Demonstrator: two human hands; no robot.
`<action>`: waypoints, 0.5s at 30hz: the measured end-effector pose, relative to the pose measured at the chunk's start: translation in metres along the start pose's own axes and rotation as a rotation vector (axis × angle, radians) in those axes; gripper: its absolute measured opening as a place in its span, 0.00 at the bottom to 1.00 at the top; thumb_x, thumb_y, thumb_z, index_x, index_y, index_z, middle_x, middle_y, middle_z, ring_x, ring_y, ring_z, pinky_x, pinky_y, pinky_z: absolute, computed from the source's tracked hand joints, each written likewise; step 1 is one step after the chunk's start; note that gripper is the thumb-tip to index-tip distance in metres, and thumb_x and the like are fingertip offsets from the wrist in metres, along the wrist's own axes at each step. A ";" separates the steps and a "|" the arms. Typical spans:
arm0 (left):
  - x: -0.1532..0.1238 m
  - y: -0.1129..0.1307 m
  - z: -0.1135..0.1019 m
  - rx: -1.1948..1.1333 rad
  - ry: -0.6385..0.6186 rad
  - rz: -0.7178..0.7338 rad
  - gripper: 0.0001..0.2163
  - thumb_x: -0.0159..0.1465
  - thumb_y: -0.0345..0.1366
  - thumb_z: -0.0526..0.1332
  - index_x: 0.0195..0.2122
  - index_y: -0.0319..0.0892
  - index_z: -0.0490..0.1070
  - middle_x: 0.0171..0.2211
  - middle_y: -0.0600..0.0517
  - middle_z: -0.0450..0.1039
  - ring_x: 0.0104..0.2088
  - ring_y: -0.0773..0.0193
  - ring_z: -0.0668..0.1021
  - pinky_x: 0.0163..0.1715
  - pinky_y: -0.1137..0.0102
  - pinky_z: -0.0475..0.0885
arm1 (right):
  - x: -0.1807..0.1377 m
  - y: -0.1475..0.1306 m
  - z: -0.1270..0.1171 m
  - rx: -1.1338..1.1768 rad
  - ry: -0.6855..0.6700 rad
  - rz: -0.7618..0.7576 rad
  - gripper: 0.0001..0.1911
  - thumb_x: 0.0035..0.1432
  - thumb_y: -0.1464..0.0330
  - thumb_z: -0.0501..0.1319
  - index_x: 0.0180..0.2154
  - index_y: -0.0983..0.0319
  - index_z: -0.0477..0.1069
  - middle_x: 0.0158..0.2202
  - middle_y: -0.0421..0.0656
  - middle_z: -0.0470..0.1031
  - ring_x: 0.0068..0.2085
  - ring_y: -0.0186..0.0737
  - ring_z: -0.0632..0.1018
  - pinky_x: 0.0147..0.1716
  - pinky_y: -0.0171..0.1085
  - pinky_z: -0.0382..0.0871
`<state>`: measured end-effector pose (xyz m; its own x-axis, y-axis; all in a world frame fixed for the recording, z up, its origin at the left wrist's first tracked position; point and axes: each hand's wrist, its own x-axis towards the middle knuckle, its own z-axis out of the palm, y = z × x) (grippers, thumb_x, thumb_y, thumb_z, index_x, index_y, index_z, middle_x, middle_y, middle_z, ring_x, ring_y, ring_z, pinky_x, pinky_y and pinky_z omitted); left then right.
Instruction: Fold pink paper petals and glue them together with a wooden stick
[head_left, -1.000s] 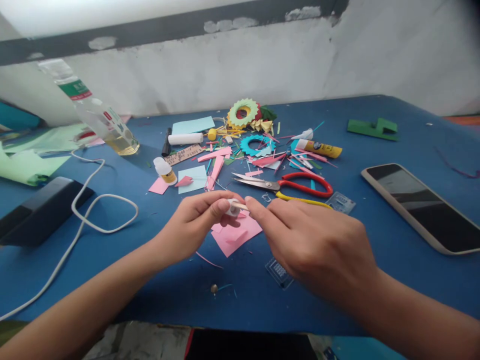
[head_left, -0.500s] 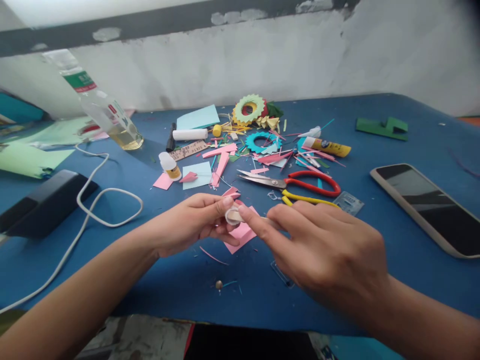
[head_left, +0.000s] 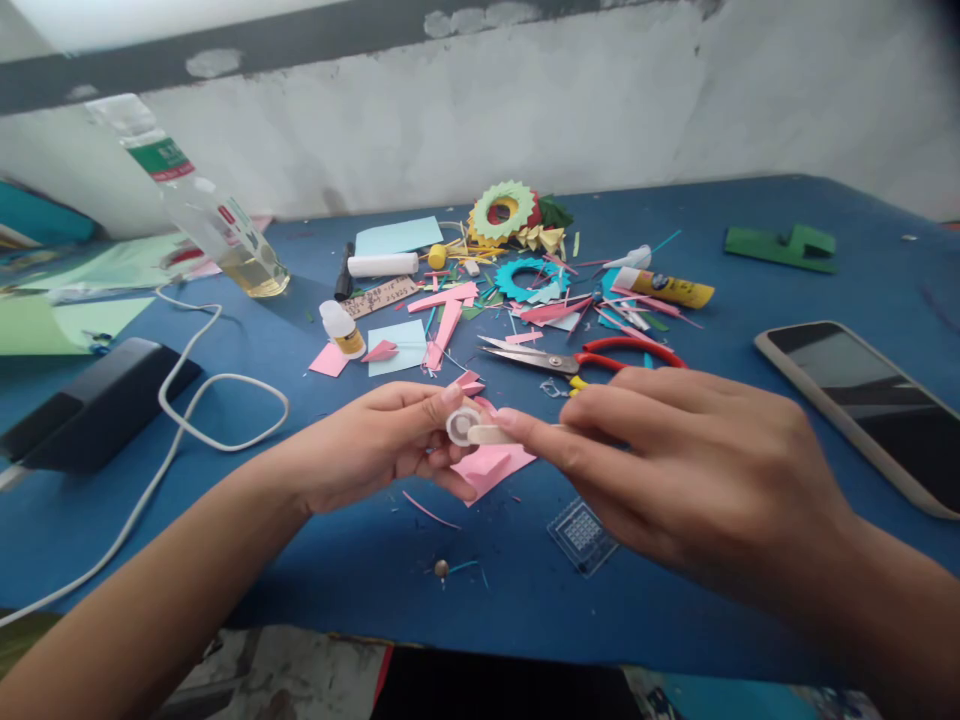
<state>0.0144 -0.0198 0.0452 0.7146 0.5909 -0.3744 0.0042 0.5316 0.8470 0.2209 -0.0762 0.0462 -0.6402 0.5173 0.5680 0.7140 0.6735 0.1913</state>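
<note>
My left hand (head_left: 379, 445) pinches a small white roll of tape (head_left: 460, 425) between thumb and fingers above the blue table (head_left: 315, 560). My right hand (head_left: 690, 470) is closed in a pinch on the pale free strip (head_left: 487, 435) that comes off the roll. Both hands hover just over a folded pink paper piece (head_left: 495, 465). Red and yellow handled scissors (head_left: 592, 358) lie just behind my right hand, partly hidden by it.
A phone (head_left: 870, 405) lies at the right, a black box (head_left: 90, 400) with a white cable (head_left: 195, 400) at the left. A tilted clear bottle (head_left: 202, 215), glue tubes, coloured paper rings (head_left: 506, 210) and several scraps crowd the middle back. A small clear plastic piece (head_left: 581, 530) lies near the front edge.
Both hands have stayed together on the roll; the right hand has drawn the strip slightly out to the right, and the view has shifted a little.
</note>
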 end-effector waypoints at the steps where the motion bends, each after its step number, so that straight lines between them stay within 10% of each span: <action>1: 0.000 0.000 0.000 -0.008 -0.005 0.014 0.13 0.59 0.42 0.62 0.28 0.34 0.73 0.22 0.55 0.61 0.22 0.74 0.65 0.28 0.72 0.76 | 0.000 0.000 0.000 -0.003 -0.001 0.014 0.13 0.59 0.74 0.57 0.45 0.61 0.74 0.25 0.39 0.73 0.26 0.36 0.67 0.25 0.37 0.57; 15: 0.002 -0.002 0.000 0.071 0.017 0.070 0.11 0.58 0.40 0.64 0.33 0.35 0.76 0.26 0.52 0.66 0.28 0.70 0.72 0.29 0.74 0.76 | -0.001 -0.004 0.001 0.003 -0.005 0.119 0.12 0.58 0.71 0.56 0.43 0.59 0.75 0.22 0.38 0.70 0.23 0.36 0.69 0.21 0.36 0.53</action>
<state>0.0158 -0.0203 0.0427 0.7030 0.6357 -0.3189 0.0043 0.4446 0.8957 0.2183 -0.0788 0.0439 -0.5522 0.5965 0.5825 0.7843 0.6086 0.1203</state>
